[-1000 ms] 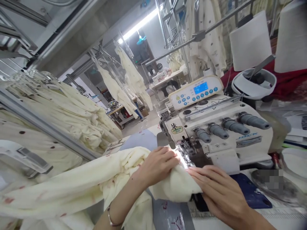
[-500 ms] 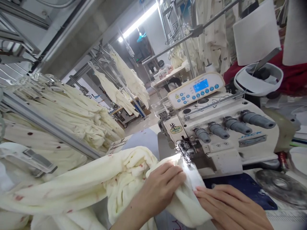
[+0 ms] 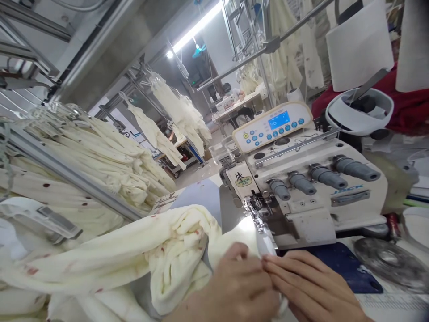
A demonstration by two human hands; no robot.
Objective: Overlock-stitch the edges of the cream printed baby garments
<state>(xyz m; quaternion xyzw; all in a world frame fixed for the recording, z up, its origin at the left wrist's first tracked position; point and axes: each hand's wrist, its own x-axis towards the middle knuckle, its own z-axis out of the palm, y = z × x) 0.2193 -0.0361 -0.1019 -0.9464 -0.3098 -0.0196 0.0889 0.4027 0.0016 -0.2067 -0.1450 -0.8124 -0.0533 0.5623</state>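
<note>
Cream fleece fabric with small reddish spots (image 3: pixel 177 259) lies bunched on the table, one smooth edge running under the presser foot (image 3: pixel 258 219) of a white overlock sewing machine (image 3: pixel 311 179). My left hand (image 3: pixel 241 281), partly blurred, has its fingers curled on the fabric just in front of the foot. Right beside it, my right hand (image 3: pixel 311 284) pinches the fabric's edge with fingers pressed together; the thumb is hidden. The fingertips of both hands nearly meet. Much of the cloth under my hands is covered.
Cream garments (image 3: pixel 110 156) hang on a rail at left. A lit control panel (image 3: pixel 273 125) tops the machine. To the right lie a dark blue plate (image 3: pixel 348 268) and a round metal disc (image 3: pixel 390 257). A co-worker (image 3: pixel 234 94) sits at a machine in the background.
My left hand has slid down and right along the fabric, away from the needle and up to my right hand. My right hand has shifted slightly left.
</note>
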